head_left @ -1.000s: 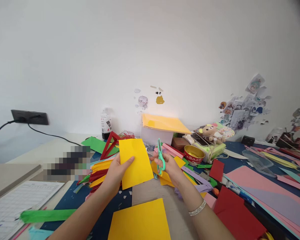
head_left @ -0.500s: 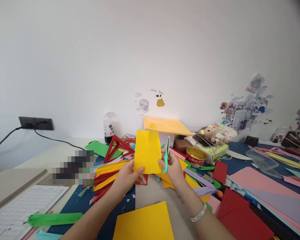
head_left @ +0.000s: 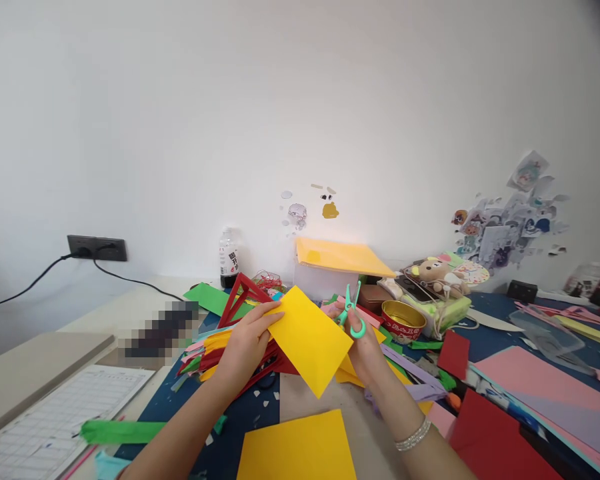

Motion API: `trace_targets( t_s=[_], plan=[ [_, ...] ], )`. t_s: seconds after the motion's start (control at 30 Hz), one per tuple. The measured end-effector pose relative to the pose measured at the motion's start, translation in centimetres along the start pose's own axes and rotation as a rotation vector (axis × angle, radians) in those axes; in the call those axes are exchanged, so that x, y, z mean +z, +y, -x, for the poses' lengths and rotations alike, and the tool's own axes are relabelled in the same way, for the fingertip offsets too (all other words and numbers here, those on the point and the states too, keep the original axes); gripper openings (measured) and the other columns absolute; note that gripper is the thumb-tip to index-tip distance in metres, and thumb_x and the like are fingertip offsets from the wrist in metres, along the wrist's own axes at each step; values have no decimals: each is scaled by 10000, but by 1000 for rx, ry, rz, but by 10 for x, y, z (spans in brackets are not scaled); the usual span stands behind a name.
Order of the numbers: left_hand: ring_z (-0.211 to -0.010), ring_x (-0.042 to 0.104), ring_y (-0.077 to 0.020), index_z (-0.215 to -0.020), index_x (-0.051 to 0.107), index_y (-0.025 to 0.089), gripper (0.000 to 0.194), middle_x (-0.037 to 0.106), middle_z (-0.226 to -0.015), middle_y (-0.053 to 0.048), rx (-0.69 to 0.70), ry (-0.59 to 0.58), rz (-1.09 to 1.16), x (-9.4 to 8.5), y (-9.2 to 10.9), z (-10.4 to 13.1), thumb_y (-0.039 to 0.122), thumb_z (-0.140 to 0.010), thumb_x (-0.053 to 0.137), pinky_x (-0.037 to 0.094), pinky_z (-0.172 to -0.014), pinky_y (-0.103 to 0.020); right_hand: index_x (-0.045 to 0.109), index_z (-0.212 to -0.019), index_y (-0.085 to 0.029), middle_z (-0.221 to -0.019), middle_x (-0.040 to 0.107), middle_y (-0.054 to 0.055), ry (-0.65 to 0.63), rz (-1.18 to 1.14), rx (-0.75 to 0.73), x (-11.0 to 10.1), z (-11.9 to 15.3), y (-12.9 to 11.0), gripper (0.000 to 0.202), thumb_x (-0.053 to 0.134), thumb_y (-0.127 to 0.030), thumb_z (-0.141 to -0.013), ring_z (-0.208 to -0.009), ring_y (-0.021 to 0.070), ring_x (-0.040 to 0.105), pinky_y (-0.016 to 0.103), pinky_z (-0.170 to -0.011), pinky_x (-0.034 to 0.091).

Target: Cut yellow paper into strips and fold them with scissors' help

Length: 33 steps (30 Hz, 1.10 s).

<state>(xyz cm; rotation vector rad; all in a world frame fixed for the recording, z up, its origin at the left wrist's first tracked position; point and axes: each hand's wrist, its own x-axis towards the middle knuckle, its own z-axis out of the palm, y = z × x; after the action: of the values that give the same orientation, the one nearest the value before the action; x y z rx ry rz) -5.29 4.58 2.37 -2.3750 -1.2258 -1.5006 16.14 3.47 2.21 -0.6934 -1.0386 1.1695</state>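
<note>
A yellow sheet of paper (head_left: 313, 343) is held tilted in the air, one corner pointing down. My left hand (head_left: 247, 340) pinches its upper left edge. Green-handled scissors (head_left: 351, 312) sit in my right hand (head_left: 363, 343), blades pointing up and spread a little apart, just beyond the sheet's right corner. The blades are clear of the paper. Some of my right fingers are hidden behind the scissors and the sheet. Below, a larger yellow sheet (head_left: 297, 450) lies flat on the table near me.
Red, yellow and other paper strips (head_left: 215, 350) pile up at left. Behind stand a bottle (head_left: 229, 259) and a red tin (head_left: 403, 321). A plush bear (head_left: 437, 272) lies at right, with pink sheets (head_left: 545, 383) and red paper (head_left: 495, 440) nearer.
The yellow sheet has turned from upright to tilted, and my left hand has moved from its lower edge to its upper left. The scissors have opened. The view has shifted slightly left.
</note>
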Motion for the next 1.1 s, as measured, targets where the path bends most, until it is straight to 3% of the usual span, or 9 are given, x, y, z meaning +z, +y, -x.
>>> trace_targets(
  t_s=[0.2, 0.3, 0.43, 0.57, 0.67, 0.73, 0.83, 0.93, 1.1],
  plan=[
    [-1014, 581, -226, -888, 660, 161, 324, 615, -1113, -118, 55, 63, -105, 0, -11, 1, 190, -811, 346, 512, -838, -367, 553, -892, -194, -704, 584, -3, -189, 254, 81, -1, -2, -2, 419, 721, -432, -591, -575, 126, 519, 244, -508, 416],
    [-1005, 584, -222, -872, 662, 149, 325, 620, -1101, -125, 36, 92, -95, -1, -8, 1, 167, -803, 345, 510, -838, -362, 542, -871, -197, -647, 531, -45, -190, 340, 72, 0, -3, 7, 414, 761, -323, -544, -533, 96, 477, 221, -490, 387],
    [-1013, 576, -222, -884, 660, 170, 319, 624, -1103, -100, -26, 131, 13, -3, -5, 1, 169, -794, 354, 503, -840, -376, 548, -875, -200, -744, 557, -32, -236, 370, 76, -1, -3, 15, 404, 762, -272, -540, -573, 96, 487, 232, -540, 410],
    [-1109, 506, -245, -974, 633, 224, 279, 577, -1184, -64, -222, 113, 204, -6, 3, -2, 248, -774, 440, 480, -857, -385, 564, -844, -192, -750, 587, -20, -286, 348, 128, 4, 3, 11, 382, 767, -274, -531, -641, 137, 545, 271, -621, 447],
    [-1148, 474, -232, -1315, 319, 274, 558, 446, -1319, -77, -451, 146, 437, -6, 14, -4, 334, -785, 482, 489, -827, -331, 553, -843, -194, -750, 607, -2, -219, 274, 115, 10, 6, 7, 387, 762, -311, -539, -692, 173, 580, 291, -634, 465],
    [-1000, 581, -204, -1362, 168, 256, 630, 498, -1255, -111, -592, 144, 616, -1, 21, -2, 423, -814, 429, 521, -714, -291, 544, -873, -199, -789, 616, 15, -126, 243, 73, 12, 6, 6, 410, 754, -341, -551, -725, 190, 592, 303, -640, 477],
    [-544, 608, -151, -1066, 527, 146, 477, 661, -712, -48, -641, -146, 682, 12, 27, 6, 520, -798, 399, 470, -478, -236, 531, -898, -203, -852, 618, 31, -11, 202, 3, 12, 5, 6, 432, 745, -375, -565, -774, 203, 597, 312, -659, 492],
    [-323, 443, -103, -604, 538, 159, 430, 480, -350, 41, -565, -383, 560, 25, 29, 14, 528, -784, 412, 356, -395, -207, 520, -924, -203, -942, 612, 49, -25, 162, -33, 11, 4, 6, 429, 730, -385, -597, -839, 206, 594, 311, -698, 499],
    [-320, 426, -100, -532, 445, 190, 447, 481, -395, 40, -605, -165, 523, 15, 31, 9, 531, -805, 350, 317, -386, -211, 559, -916, -193, -806, 595, 30, -112, 239, -66, 7, 0, 16, 388, 666, -461, -657, -606, 154, 578, 300, -574, 493]
  ],
)
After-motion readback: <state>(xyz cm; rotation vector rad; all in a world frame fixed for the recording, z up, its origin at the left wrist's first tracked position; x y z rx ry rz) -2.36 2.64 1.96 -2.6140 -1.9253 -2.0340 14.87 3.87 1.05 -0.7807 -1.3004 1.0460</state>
